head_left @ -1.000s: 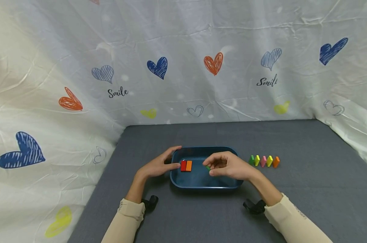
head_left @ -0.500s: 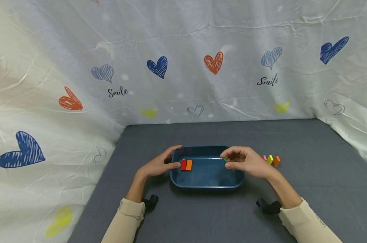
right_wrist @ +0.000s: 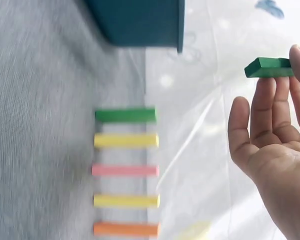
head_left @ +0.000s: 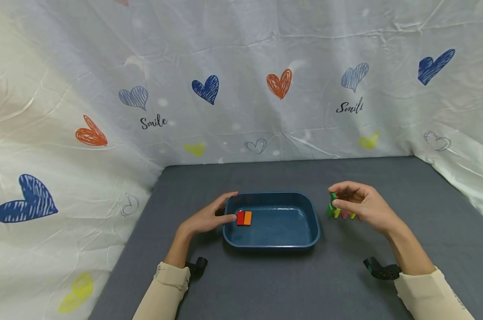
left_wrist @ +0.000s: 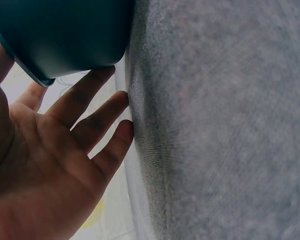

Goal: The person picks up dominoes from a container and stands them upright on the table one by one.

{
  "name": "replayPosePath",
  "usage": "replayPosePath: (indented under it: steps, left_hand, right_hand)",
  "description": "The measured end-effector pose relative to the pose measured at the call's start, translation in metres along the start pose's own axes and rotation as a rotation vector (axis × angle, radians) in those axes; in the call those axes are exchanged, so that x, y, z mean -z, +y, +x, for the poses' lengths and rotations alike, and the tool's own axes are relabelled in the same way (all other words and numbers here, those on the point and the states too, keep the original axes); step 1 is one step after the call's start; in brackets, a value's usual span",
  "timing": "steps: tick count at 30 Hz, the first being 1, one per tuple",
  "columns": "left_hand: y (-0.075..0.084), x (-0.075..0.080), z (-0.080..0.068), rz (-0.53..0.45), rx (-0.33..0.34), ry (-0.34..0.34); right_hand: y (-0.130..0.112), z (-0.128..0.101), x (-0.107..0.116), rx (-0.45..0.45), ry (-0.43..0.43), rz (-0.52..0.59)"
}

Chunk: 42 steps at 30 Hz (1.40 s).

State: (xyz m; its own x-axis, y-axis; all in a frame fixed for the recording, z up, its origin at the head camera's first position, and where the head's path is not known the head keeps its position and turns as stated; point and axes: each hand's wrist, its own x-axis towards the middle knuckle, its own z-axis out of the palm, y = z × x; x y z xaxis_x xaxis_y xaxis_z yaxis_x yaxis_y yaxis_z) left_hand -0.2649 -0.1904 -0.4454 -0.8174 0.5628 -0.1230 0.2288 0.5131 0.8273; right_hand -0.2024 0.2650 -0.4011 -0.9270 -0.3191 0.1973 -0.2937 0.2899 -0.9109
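left hand [head_left: 204, 218] spread, steadying the blue tray [head_left: 271, 242]; red block [head_left: 240, 218] and orange block [head_left: 247, 218] left inside; right of tray, right hand [head_left: 363, 205] pinching green block [right_wrist: 268, 67] above standing row [right_wrist: 126, 171].

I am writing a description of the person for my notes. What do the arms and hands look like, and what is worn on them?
Both hands, the left hand and the right hand, are bare, with no gloves or rings visible. Each forearm is covered by a long cream-coloured sleeve that ends just before the wrist. A small black device sits under the left wrist, and a similar one under the right wrist.
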Motion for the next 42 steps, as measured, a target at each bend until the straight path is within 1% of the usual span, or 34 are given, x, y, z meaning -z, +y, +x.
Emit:
replayPosePath:
  steps: [8,10,12,17,19,22,27,31,36,42]
  left_hand:
    - [0.001,0.000,0.000,-0.009,-0.007,-0.008]
    - [0.000,0.000,0.001,-0.006,-0.005,-0.008]
    - [-0.001,0.000,0.001,-0.005,-0.005,-0.007]
    - [0.000,0.001,-0.001,-0.002,0.008,-0.010]
    - [0.000,0.001,-0.001,-0.005,0.007,-0.012]
    - [0.000,0.002,-0.002,-0.006,-0.003,-0.011]
    - [-0.001,0.002,-0.002,-0.005,-0.012,-0.011]
    - [-0.001,0.001,-0.002,-0.001,-0.010,-0.009]
    - [-0.001,0.001,-0.001,0.001,-0.004,-0.005]
    - [0.000,0.001,-0.001,0.004,-0.008,-0.008]
  right_hand:
    - [0.016,-0.021,0.032,-0.045,0.172,-0.074]
    - [0.021,-0.026,0.041,-0.053,0.196,-0.099]
    - [0.029,-0.031,0.050,-0.057,0.203,-0.123]
    - [0.048,-0.043,0.067,-0.108,0.224,-0.163]
    - [0.054,-0.047,0.071,-0.140,0.216,-0.185]
    - [0.061,-0.048,0.074,-0.188,0.178,-0.220]
    - [0.068,-0.045,0.075,-0.243,0.096,-0.286]
    - [0.072,-0.042,0.075,-0.280,0.044,-0.314]
    - [0.076,-0.040,0.074,-0.301,0.014,-0.339]
    - [0.077,-0.038,0.073,-0.319,0.006,-0.348]
